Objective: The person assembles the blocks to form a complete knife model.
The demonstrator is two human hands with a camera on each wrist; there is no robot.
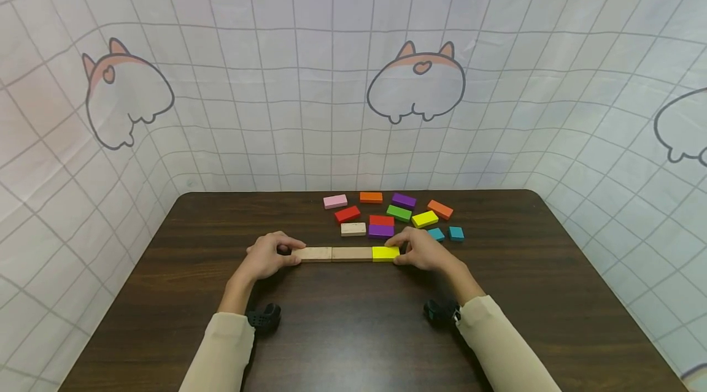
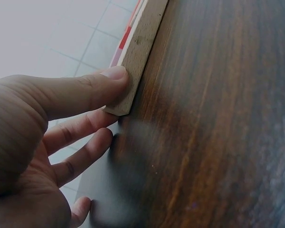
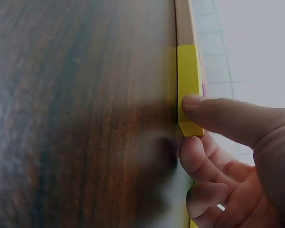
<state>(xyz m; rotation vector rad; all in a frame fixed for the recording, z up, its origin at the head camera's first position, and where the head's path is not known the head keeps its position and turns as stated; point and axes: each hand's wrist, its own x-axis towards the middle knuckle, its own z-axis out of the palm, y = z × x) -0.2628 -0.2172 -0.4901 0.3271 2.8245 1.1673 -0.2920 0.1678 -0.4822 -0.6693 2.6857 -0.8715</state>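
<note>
Three blocks lie end to end in a straight row on the dark table. A plain wooden block (image 1: pixel 316 254) is at the left, another plain wooden block (image 1: pixel 351 254) in the middle and a yellow block (image 1: pixel 383 254) at the right. My left hand (image 1: pixel 269 255) pinches the row's left end; in the left wrist view the thumb (image 2: pixel 115 73) presses on the near face of the wooden block (image 2: pixel 138 45). At the other end my right hand (image 1: pixel 424 251) pinches the yellow block (image 3: pixel 187 71), thumb on its near side. The right fingertips behind it are partly hidden.
Beyond the row lie several loose blocks: a plain one (image 1: pixel 353 230), a purple one (image 1: pixel 381 232) against a red one (image 1: pixel 382 220), a green one (image 1: pixel 399 213) and a second yellow one (image 1: pixel 424 219). Small blue pieces (image 1: pixel 456 234) lie near my right hand. A gridded cloth surrounds the table (image 1: pixel 342 324).
</note>
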